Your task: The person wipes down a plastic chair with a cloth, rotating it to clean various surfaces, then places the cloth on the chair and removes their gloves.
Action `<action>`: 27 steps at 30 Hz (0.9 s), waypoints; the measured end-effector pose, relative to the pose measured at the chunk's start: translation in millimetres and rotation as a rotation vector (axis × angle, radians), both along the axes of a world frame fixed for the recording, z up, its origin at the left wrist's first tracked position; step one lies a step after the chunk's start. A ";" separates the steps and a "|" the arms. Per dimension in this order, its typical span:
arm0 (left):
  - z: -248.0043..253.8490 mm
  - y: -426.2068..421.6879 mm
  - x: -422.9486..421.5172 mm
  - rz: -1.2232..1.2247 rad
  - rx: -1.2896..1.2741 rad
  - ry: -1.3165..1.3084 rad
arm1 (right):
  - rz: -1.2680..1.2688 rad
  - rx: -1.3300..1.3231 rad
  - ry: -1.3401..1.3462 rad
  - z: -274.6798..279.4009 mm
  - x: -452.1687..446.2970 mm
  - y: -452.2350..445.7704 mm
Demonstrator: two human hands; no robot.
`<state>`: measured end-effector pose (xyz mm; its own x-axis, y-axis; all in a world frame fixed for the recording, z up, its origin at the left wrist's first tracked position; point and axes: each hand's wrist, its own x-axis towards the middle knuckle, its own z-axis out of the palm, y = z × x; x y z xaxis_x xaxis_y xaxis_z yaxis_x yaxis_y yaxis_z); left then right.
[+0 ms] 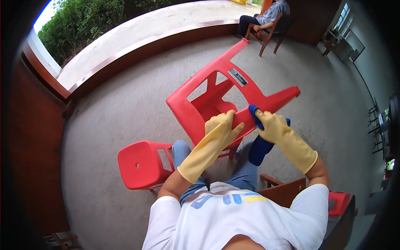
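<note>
The work in hand appears to be the wiping of a red plastic stool (208, 104), and it looks under way rather than finished. The stool is tilted in front of the person, above the knees, with two of its legs pointing up and away; a label (238, 78) shows on its frame. The left hand (223, 127), in a yellow rubber glove, is closed around the near edge of the stool, with the thumb lying apart from the fingers, and seems to steady it. The right hand (273, 126), also gloved, has its fingers folded on a blue cloth (261, 152); a part of the cloth is pressed to the near leg, while the rest hangs below. So this leg is probably the part being treated now. Which surfaces are already done cannot be told, because no clear dirt or wetness is visible. A smaller red stool (148, 162) stands upright on the floor to the left, and another red plastic piece (342, 202) is partly hidden at the right; whether these two are finished or waiting, the view does not show.
</note>
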<state>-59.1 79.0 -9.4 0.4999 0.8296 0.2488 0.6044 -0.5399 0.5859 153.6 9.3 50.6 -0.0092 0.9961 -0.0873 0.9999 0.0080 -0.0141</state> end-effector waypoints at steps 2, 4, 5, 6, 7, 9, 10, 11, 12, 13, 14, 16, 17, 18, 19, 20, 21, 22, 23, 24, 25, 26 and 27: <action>2.7 -2.0 13.1 0.030 -0.020 -0.048 | 0.009 0.138 0.042 -15.4 18.6 15.9; 21.9 -5.1 28.9 0.021 -0.141 -0.027 | -0.057 0.184 -0.001 -18.5 28.6 36.7; 14.2 -2.1 39.3 -0.014 -0.149 -0.133 | -0.091 0.159 0.011 -11.6 30.8 45.8; 2.4 2.0 49.6 -0.049 -0.158 -0.240 | -0.124 0.178 0.041 -13.8 39.5 56.4; -9.9 4.9 57.7 -0.083 -0.169 -0.346 | -0.157 0.198 0.071 -19.2 45.7 60.2; 19.6 3.2 45.5 -0.148 -0.182 -0.318 | -0.206 0.163 0.096 -11.3 41.9 51.0; 30.0 8.3 31.8 -0.179 -0.131 -0.269 | -0.230 0.146 0.102 -1.2 42.9 47.8; 31.6 13.3 17.0 -0.209 -0.088 -0.218 | -0.207 0.185 0.150 3.0 47.1 36.5; 23.5 20.4 -0.4 -0.210 0.037 -0.220 | -0.186 0.220 0.204 3.6 48.9 18.8; 13.0 31.1 -18.1 -0.211 0.167 -0.223 | -0.166 0.262 0.257 5.5 49.4 1.9; 3.6 43.7 -37.1 -0.196 0.261 -0.181 | -0.237 0.242 0.379 10.8 47.2 -14.8; -8.9 61.4 -63.4 -0.200 0.421 -0.129 | -0.182 0.251 0.484 14.4 38.9 -38.6; -14.6 66.1 -69.1 -0.220 0.486 -0.118 | -0.152 0.256 0.537 11.1 35.5 -48.5; -20.0 68.5 -69.7 -0.240 0.553 -0.109 | -0.074 0.270 0.541 -3.6 32.1 -53.8; -26.0 68.6 -67.1 -0.212 0.536 -0.153 | 0.007 0.284 0.542 -22.0 26.8 -56.8; -30.9 68.3 -65.3 -0.181 0.521 -0.197 | 0.020 0.240 0.511 -33.5 13.8 -59.8; -31.7 67.9 -62.7 -0.152 0.508 -0.241 | 0.031 0.200 0.481 -44.2 -1.0 -61.2; -32.4 65.3 -58.9 -0.132 0.503 -0.258 | 0.029 0.161 0.464 -54.5 -11.6 -61.8; -31.9 58.5 -53.4 -0.109 0.496 -0.273 | -0.025 0.108 0.424 -54.0 -20.3 -59.7; -31.5 51.7 -47.6 -0.086 0.490 -0.285 | -0.078 0.056 0.386 -53.3 -27.6 -57.5; -32.7 47.3 -42.9 -0.050 0.478 -0.290 | -0.132 0.001 0.347 -54.0 -32.6 -55.5; -34.4 41.5 -35.4 -0.012 0.464 -0.295 | -0.134 0.048 0.321 -57.6 -27.9 -55.1; -35.9 35.5 -28.4 0.023 0.450 -0.301 | -0.161 0.060 0.292 -59.2 -22.7 -54.6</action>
